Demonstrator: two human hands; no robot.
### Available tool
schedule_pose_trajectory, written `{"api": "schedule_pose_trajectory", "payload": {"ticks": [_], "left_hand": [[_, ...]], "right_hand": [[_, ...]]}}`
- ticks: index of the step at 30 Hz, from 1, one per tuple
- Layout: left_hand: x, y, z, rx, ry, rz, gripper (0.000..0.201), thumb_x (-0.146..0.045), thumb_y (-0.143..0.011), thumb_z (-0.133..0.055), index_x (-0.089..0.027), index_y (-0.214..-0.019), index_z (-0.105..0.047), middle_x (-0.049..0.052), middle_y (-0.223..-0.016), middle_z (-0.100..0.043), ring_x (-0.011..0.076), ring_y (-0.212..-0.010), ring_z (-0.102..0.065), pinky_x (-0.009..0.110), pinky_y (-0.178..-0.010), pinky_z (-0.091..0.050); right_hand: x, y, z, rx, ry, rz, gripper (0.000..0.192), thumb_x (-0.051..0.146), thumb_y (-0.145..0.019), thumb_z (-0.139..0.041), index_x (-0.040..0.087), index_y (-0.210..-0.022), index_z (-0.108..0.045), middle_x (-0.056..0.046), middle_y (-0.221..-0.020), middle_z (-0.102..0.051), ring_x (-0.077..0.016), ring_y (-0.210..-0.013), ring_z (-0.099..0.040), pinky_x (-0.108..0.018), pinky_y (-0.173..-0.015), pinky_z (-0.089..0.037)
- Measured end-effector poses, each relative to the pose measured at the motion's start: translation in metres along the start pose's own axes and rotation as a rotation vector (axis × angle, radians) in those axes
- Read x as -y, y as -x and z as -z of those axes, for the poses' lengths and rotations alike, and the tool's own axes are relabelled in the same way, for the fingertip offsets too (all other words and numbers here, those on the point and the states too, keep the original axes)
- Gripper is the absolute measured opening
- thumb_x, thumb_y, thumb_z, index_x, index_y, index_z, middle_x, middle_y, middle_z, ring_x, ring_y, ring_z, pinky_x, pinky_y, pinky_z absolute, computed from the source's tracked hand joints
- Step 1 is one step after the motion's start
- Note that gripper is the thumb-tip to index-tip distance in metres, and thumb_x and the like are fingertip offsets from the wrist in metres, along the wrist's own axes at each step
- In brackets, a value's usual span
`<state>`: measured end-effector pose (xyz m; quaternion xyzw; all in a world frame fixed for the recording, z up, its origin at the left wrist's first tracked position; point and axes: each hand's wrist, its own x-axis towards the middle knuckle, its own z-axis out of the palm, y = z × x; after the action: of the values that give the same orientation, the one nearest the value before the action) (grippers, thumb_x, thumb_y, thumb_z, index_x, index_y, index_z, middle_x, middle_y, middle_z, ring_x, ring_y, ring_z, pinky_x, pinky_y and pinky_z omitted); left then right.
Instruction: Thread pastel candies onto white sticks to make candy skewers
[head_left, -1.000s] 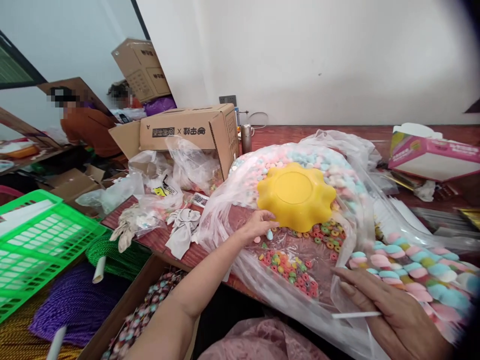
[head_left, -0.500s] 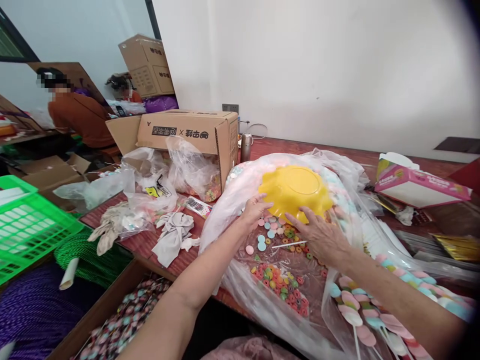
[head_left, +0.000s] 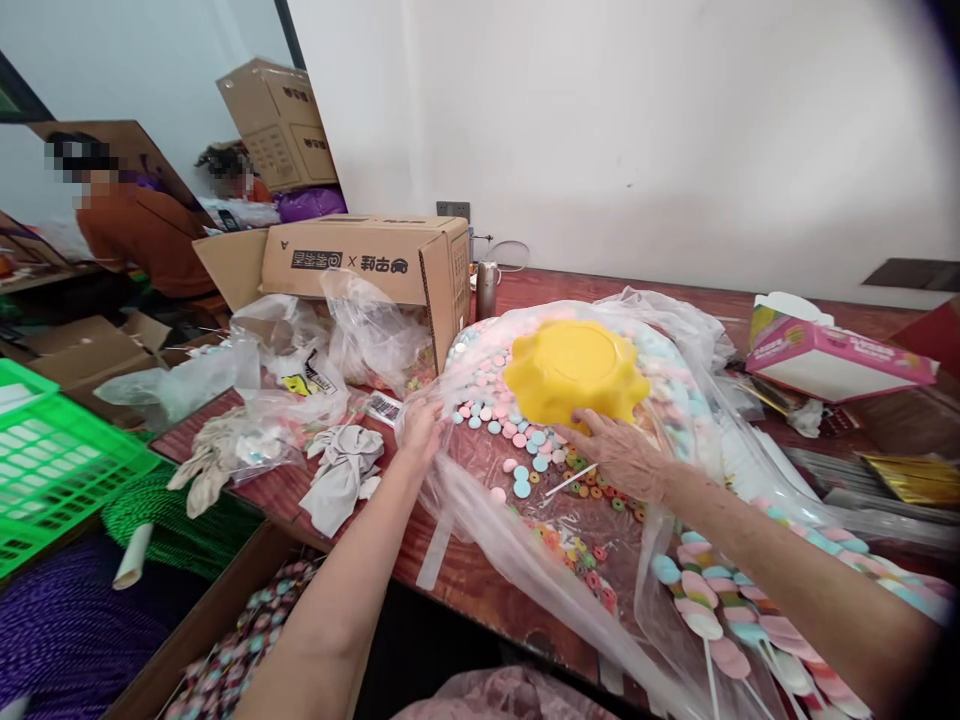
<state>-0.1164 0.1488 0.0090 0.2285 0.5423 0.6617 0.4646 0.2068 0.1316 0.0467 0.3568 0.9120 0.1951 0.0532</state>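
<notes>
A yellow wavy-rimmed bowl (head_left: 577,365) lies upside down on a large clear plastic bag (head_left: 487,530). My right hand (head_left: 622,455) rests against its near rim, fingers spread. At the bag's left side my left hand (head_left: 421,425) has its fingers closed on the gathered plastic. Pink and blue round candies (head_left: 517,435) lie left of the bowl and in front of it. Ring-shaped candies (head_left: 589,480) in several colours lie nearer, close to a thin white stick (head_left: 570,481). By my right forearm are skewers of stacked candies (head_left: 701,590).
A carton (head_left: 360,250) lies on its side at the back left, with plastic bags at its mouth. Grey cloth (head_left: 341,470) sits left of the bag. A green basket (head_left: 60,480) stands far left. A pink and white box (head_left: 840,345) is at right. Two people sit working behind.
My left hand has left the bowl's edge and moved left to the bag's plastic, pulling it aside and uncovering more round candies. My right hand stays at the bowl.
</notes>
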Motion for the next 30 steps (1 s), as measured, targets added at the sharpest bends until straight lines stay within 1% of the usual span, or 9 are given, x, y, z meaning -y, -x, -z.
{"api": "schedule_pose_trajectory", "payload": {"ticks": [4, 8, 11, 13, 17, 20, 23, 26, 30], "left_hand": [[0.005, 0.009, 0.012, -0.038, -0.029, -0.049, 0.018, -0.013, -0.072, -0.064, -0.020, -0.088, -0.057, 0.003, -0.091, -0.066, 0.0159, -0.086, -0.064, 0.027, -0.070, -0.053], [0.009, 0.037, 0.015, 0.034, -0.138, -0.152, 0.034, -0.014, -0.068, -0.073, -0.020, -0.100, -0.065, 0.004, -0.109, -0.069, 0.0194, -0.106, -0.063, 0.027, -0.086, -0.051], [0.010, 0.062, 0.015, 0.318, -0.501, -0.404, 0.027, -0.018, -0.073, -0.071, -0.020, -0.099, -0.071, 0.006, -0.110, -0.071, 0.0212, -0.107, -0.063, 0.031, -0.091, -0.050], [0.008, 0.078, 0.015, 0.549, -0.816, -0.552, 0.016, -0.021, -0.083, -0.062, -0.019, -0.095, -0.073, 0.006, -0.100, -0.073, 0.0204, -0.096, -0.065, 0.032, -0.089, -0.050], [0.005, 0.107, 0.023, 0.760, -1.295, -0.555, 0.018, -0.019, -0.088, -0.053, -0.018, -0.085, -0.071, 0.008, -0.088, -0.072, 0.0222, -0.087, -0.066, 0.034, -0.084, -0.049], [0.011, 0.128, 0.038, 0.821, -1.486, -0.500, 0.017, -0.016, -0.087, -0.053, -0.018, -0.083, -0.069, 0.009, -0.093, -0.071, 0.0249, -0.093, -0.065, 0.035, -0.086, -0.049], [0.019, 0.141, 0.052, 0.817, -1.514, -0.502, 0.018, -0.016, -0.088, -0.051, -0.018, -0.085, -0.069, 0.010, -0.099, -0.070, 0.0248, -0.098, -0.064, 0.035, -0.090, -0.048], [0.021, 0.141, 0.055, 0.787, -1.497, -0.484, 0.017, -0.020, -0.090, -0.053, -0.018, -0.088, -0.070, 0.009, -0.099, -0.070, 0.0244, -0.099, -0.064, 0.035, -0.091, -0.047], [0.012, 0.127, 0.038, 0.781, -1.379, -0.459, 0.016, -0.025, -0.091, -0.055, -0.020, -0.088, -0.070, 0.006, -0.093, -0.072, 0.0222, -0.092, -0.066, 0.032, -0.085, -0.048]], "right_hand": [[0.013, 0.007, 0.002, 0.023, -0.013, -0.002, 0.082, 0.000, -0.078, -0.046, 0.026, -0.154, -0.029, -0.016, -0.131, -0.051, -0.0203, -0.087, -0.064, -0.031, -0.072, -0.048], [0.024, 0.013, 0.012, 0.040, -0.051, -0.020, 0.069, 0.000, -0.082, -0.045, 0.025, -0.146, -0.044, -0.017, -0.135, -0.050, -0.0257, -0.101, -0.064, -0.036, -0.080, -0.048], [0.036, 0.025, 0.028, 0.039, -0.056, -0.039, 0.065, 0.000, -0.081, -0.045, 0.024, -0.141, -0.049, -0.017, -0.133, -0.053, -0.0283, -0.106, -0.063, -0.038, -0.081, -0.050], [0.048, 0.040, 0.040, 0.015, -0.089, -0.092, 0.068, 0.001, -0.079, -0.046, 0.025, -0.142, -0.047, -0.016, -0.133, -0.055, -0.0284, -0.102, -0.065, -0.035, -0.071, -0.053], [0.081, 0.092, 0.055, -0.129, -0.266, -0.352, 0.061, 0.021, -0.094, -0.042, 0.033, -0.153, -0.034, -0.012, -0.132, -0.061, -0.0221, -0.071, -0.070, -0.030, -0.047, -0.052], [0.110, 0.134, 0.051, -0.214, -0.559, -0.488, 0.055, 0.030, -0.101, -0.036, 0.032, -0.155, -0.030, -0.007, -0.114, -0.071, -0.0213, -0.082, -0.073, -0.030, -0.064, -0.060], [0.137, 0.160, 0.038, -0.193, -0.778, -0.588, 0.057, 0.041, -0.099, -0.046, 0.030, -0.154, -0.035, -0.007, -0.125, -0.069, -0.0235, -0.107, -0.070, -0.032, -0.084, -0.062], [0.159, 0.164, 0.028, -0.177, -0.928, -0.616, 0.060, 0.045, -0.095, -0.052, 0.031, -0.152, -0.039, -0.007, -0.140, -0.061, -0.0260, -0.120, -0.065, -0.037, -0.092, -0.059], [0.172, 0.152, 0.029, -0.218, -1.059, -0.692, 0.051, 0.041, -0.096, -0.052, 0.030, -0.146, -0.049, -0.007, -0.141, -0.060, -0.0264, -0.127, -0.059, -0.038, -0.095, -0.058]]}}
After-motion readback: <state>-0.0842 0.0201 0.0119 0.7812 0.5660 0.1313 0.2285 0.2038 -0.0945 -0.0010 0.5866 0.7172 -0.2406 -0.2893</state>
